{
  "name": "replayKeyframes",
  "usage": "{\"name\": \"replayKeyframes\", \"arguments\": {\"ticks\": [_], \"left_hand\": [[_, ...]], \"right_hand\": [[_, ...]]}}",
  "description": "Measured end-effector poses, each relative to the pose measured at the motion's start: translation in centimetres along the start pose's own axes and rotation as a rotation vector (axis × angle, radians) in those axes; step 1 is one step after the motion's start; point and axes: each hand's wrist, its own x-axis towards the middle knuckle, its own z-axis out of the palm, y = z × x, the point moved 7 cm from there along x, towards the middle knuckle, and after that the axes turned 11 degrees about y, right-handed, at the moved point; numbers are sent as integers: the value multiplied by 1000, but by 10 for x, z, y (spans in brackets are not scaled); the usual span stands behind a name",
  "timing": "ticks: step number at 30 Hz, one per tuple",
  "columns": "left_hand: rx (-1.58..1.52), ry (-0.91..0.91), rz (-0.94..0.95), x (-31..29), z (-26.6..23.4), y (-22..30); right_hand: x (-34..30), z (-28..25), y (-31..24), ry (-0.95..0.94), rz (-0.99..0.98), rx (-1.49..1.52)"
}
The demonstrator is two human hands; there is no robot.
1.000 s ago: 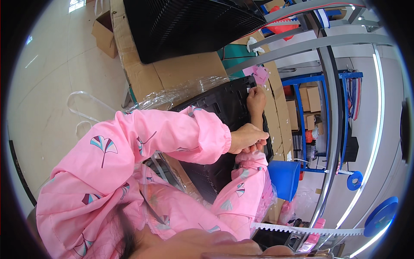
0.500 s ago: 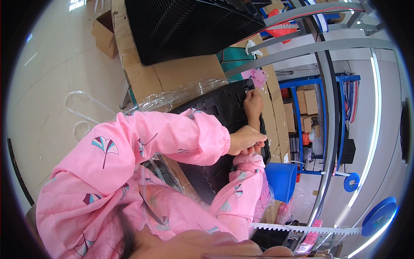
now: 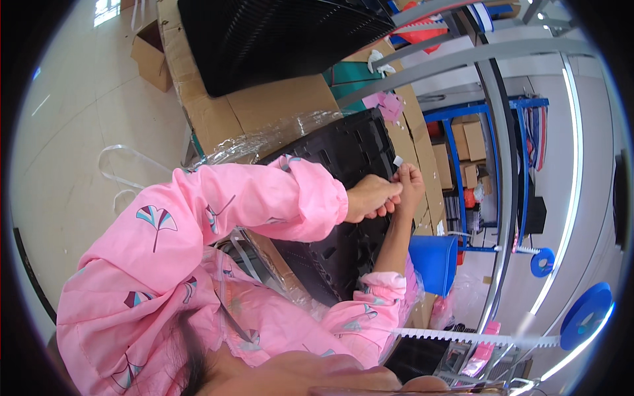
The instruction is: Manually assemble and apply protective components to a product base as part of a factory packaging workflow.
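Observation:
A large black moulded plastic panel (image 3: 356, 142) lies in front of me on cardboard, with recesses and slots across its face. Over its right part my left hand (image 3: 371, 198) is closed, fingers curled; whatever it may hold is hidden. Right beside it, near the panel's right edge, my right hand (image 3: 411, 183) pinches with thumb and fingers. A small white piece (image 3: 397, 160), like a tag or sticker, shows at those fingertips. The two hands are close together, and I cannot tell whether they touch.
Another black slotted housing (image 3: 277, 46) stands on the cardboard-covered table (image 3: 264, 112) beyond. Clear plastic film (image 3: 264, 142) borders the panel. A blue bin (image 3: 432, 264) sits at the right, near a white toothed strip (image 3: 462, 335). Grey metal bars (image 3: 456, 63) cross the upper right.
My right hand has drawn back from the panel's far right edge toward my left hand, and the white piece now shows at its fingertips. My left hand has shifted slightly up and left.

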Motion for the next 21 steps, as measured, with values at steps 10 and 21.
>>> {"name": "replayKeyframes", "arguments": {"ticks": [10, 21], "left_hand": [[262, -32, 86, 3, 1, -12], [628, -249, -60, 4, 95, -76]], "right_hand": [[-103, -29, -39, -15, 4, 3], [-160, -135, -49, 261, -218, -166]]}}
